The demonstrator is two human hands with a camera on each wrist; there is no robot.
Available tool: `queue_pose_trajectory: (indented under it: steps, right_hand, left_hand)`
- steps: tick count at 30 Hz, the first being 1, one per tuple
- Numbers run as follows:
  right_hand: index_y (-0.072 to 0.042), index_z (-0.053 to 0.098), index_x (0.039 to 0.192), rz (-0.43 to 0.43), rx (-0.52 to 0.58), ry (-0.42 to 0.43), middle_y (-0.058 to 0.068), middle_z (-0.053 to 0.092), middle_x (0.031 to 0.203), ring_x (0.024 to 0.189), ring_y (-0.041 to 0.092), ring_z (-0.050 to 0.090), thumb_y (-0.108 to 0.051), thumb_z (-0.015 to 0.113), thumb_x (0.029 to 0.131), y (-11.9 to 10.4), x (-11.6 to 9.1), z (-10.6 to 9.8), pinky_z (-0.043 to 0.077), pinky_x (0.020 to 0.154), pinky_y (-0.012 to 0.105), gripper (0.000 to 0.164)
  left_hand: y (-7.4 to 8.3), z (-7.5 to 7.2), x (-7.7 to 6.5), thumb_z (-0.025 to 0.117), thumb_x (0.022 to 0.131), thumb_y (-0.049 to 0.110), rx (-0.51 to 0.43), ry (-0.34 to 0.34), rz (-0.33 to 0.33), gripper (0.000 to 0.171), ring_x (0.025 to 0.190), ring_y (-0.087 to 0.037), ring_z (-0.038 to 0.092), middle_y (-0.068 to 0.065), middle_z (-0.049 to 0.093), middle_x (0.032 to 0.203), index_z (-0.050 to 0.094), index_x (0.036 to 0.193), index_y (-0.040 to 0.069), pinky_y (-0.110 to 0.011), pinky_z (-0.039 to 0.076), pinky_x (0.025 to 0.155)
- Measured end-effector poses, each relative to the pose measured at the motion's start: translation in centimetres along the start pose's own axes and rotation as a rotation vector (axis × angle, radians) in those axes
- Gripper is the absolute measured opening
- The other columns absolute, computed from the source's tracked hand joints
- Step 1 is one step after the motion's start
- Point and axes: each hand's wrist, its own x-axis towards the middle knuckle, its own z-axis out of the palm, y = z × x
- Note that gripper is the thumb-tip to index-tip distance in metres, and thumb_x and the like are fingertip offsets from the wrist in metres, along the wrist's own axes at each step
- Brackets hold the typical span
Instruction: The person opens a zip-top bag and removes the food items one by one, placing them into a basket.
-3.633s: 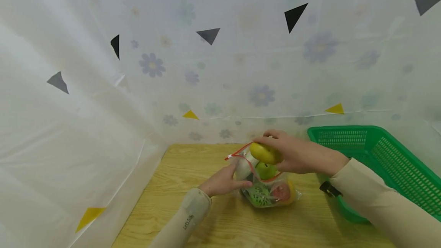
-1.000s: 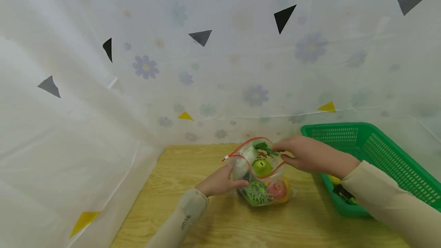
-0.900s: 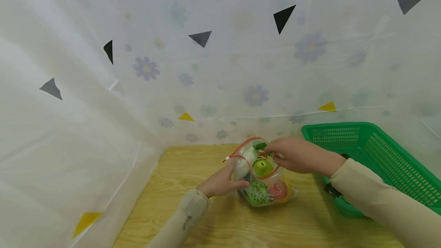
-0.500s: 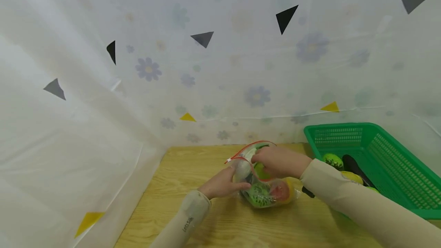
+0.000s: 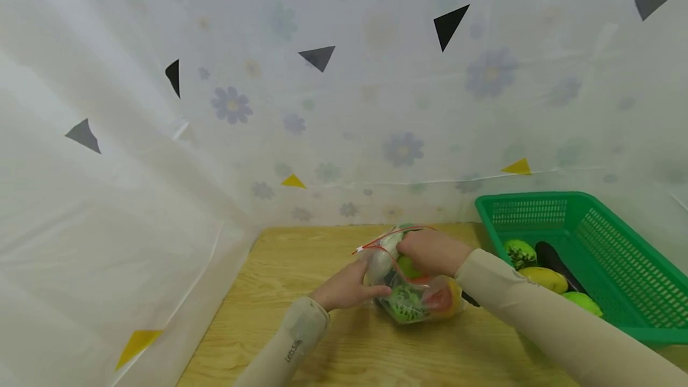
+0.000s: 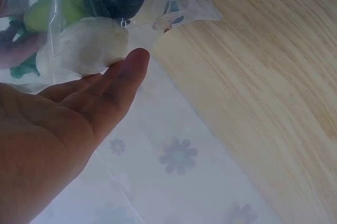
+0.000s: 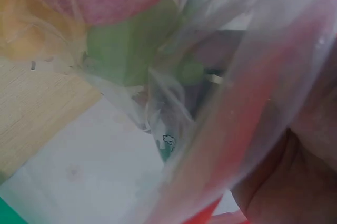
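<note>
A clear zip bag [image 5: 376,264] with a red zip edge stands with its mouth apart on the wooden table. Through its plastic show a green speckled fruit [image 5: 405,304], a red fruit [image 5: 438,300], an orange-yellow fruit [image 5: 457,298] and a white rounded vegetable [image 6: 87,47]. My left hand [image 5: 346,285] steadies the bag's left side, thumb across the front, with straight fingers [image 6: 118,84] against the plastic. My right hand [image 5: 432,252] reaches into the bag's mouth over a green fruit [image 5: 409,267]. Its fingertips are hidden inside, so I cannot tell whether they hold anything.
A green plastic basket [image 5: 532,198] stands to the right. In it lie another green speckled fruit [image 5: 519,252], an eggplant [image 5: 557,266], a yellow fruit [image 5: 544,278] and a light green fruit [image 5: 583,302]. A patterned white sheet [image 5: 344,124] hangs behind the table [image 5: 290,255].
Earlier my right hand held a yellow fruit over the bag; then it was at the rim without it. Since then it has moved left and deeper into the bag. My left hand has stayed put.
</note>
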Motion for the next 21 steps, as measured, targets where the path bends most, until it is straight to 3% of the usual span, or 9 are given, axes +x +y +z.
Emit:
queue_pose_trajectory:
  steps: [5,13,17,21]
  right_hand:
    - [-0.012,0.067,0.089,-0.003,-0.026,0.008,-0.003,0.063,0.075,0.066,0.014,0.056,-0.002,0.077,0.075,0.2,0.0,0.4,0.055,0.066,0.033,0.020]
    - [-0.012,0.066,0.087,-0.050,-0.069,0.054,-0.004,0.061,0.075,0.066,0.012,0.055,-0.004,0.077,0.075,0.5,-0.1,0.8,0.054,0.064,0.032,0.018]
    - [-0.011,0.069,0.089,-0.064,-0.070,0.103,-0.003,0.065,0.079,0.072,0.014,0.058,-0.004,0.077,0.074,0.6,-0.5,0.4,0.055,0.069,0.034,0.018]
    - [-0.009,0.071,0.099,-0.059,0.002,0.105,0.001,0.068,0.092,0.084,0.016,0.060,-0.003,0.074,0.078,0.5,-1.5,-0.5,0.055,0.075,0.035,0.022]
  left_hand:
    - [-0.1,0.1,0.3,0.059,0.083,0.064,0.006,0.008,0.007,0.098,0.124,-0.012,0.037,-0.007,0.036,0.147,0.014,0.153,0.013,-0.044,0.041,0.099]
    - [0.0,0.1,0.4,0.060,0.082,0.064,0.020,0.017,0.004,0.096,0.109,-0.008,0.048,-0.006,0.049,0.135,0.021,0.152,0.011,-0.040,0.047,0.090]
    - [0.0,0.0,0.5,0.061,0.083,0.062,0.010,0.006,0.007,0.089,0.096,-0.009,0.054,-0.007,0.057,0.123,0.031,0.147,0.008,-0.038,0.049,0.081]
    - [0.1,0.0,0.4,0.061,0.083,0.061,-0.003,-0.012,-0.015,0.082,0.090,-0.011,0.057,-0.008,0.060,0.116,0.040,0.141,0.007,-0.039,0.050,0.079]
